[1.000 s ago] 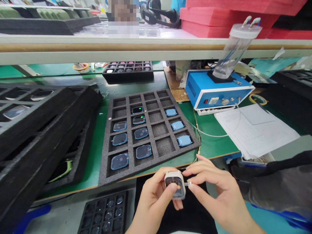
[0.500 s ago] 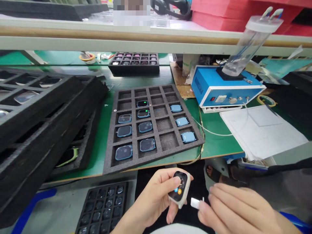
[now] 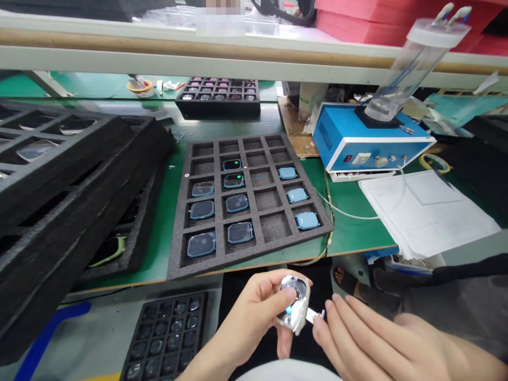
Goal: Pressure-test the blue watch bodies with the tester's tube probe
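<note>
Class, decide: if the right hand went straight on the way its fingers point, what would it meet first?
Probably the watch held in the left hand, beyond the white tab that the right hand itself holds; depth between tab and watch is unclear.

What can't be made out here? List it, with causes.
Head view, all:
Back of the watch: against the left hand.
Part of its screen: under the left thumb and glare.
Whether the white strip in the right hand touches the watch: small and blurred.
Near end of the lower tray: cut by bottom edge.
Any writing on the papers: too faint.
</note>
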Demonstrator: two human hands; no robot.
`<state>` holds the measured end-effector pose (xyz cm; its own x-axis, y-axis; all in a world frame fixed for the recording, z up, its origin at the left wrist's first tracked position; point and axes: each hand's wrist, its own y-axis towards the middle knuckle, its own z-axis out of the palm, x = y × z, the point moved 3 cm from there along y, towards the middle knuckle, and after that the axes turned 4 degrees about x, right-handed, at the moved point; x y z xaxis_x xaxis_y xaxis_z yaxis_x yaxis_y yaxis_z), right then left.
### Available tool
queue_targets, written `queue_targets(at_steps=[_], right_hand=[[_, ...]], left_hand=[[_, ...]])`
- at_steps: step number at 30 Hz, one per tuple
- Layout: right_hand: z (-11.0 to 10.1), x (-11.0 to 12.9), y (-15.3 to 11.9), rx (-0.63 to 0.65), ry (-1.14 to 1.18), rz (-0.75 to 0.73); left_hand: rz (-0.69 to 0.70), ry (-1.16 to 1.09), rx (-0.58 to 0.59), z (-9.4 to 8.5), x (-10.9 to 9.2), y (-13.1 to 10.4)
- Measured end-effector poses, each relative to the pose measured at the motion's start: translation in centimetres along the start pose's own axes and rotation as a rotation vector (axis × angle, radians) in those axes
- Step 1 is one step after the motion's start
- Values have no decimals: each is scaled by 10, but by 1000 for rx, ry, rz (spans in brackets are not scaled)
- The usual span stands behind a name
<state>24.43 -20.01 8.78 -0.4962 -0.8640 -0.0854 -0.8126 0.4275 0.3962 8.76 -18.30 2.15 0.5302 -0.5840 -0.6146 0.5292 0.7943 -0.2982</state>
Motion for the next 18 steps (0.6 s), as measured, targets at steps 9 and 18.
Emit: queue_targets(at_steps=[9,18], right_hand=[[12,9,-5,21,-71,0],[21,-11,-11,-70,24,-429]], left_hand=[[-4,28,54,-3,3,0],[-120,-132,114,-9,23,0]])
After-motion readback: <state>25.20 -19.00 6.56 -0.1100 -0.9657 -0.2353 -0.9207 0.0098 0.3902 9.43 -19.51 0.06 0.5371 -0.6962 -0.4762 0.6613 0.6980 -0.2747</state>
